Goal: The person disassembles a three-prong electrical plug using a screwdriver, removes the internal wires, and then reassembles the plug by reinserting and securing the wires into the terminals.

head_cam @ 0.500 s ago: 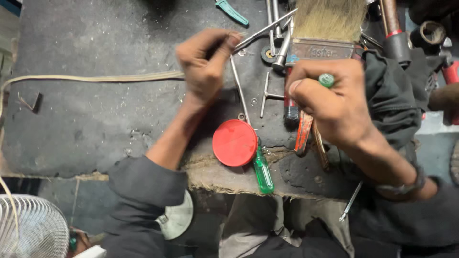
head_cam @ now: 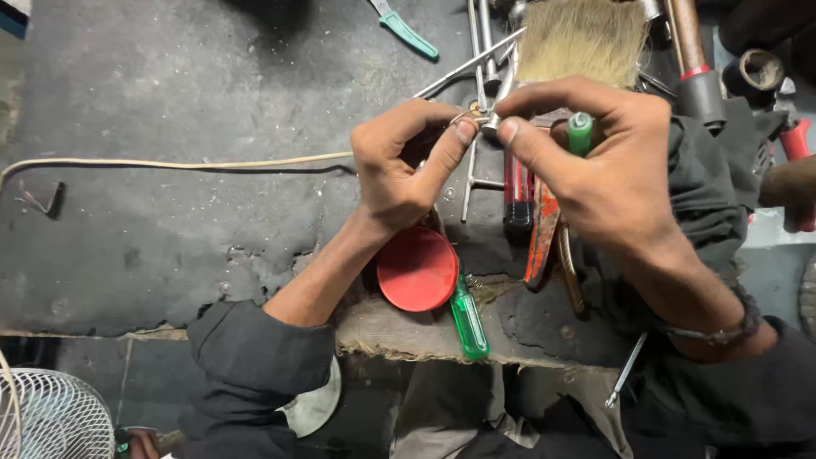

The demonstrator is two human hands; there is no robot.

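My left hand [head_cam: 399, 166] and my right hand [head_cam: 603, 170] meet fingertip to fingertip above the worn dark workbench [head_cam: 170, 246]. Between them they pinch a small metal part [head_cam: 483, 121]. A thin metal rod [head_cam: 467, 68] runs up and right from the same spot. My right hand also has a green-capped tool [head_cam: 580, 133] tucked in its curled fingers; the shaft is hidden by the hand. Just below my left wrist lies a red round lid [head_cam: 416, 268], with a green screwdriver [head_cam: 469, 321] against its lower right edge.
A wide paintbrush [head_cam: 582, 38], teal-handled pliers [head_cam: 408, 34], several metal rods and a red-banded handle [head_cam: 690, 59] lie at the back. Red-handled pliers [head_cam: 541, 229] rest under my right hand. A pale cable [head_cam: 170, 163] crosses the left. A white fan guard [head_cam: 51, 416] sits bottom left.
My two hands have come together: the left has shifted right and lower, the right has raised its fingers, and both now pinch the small part.
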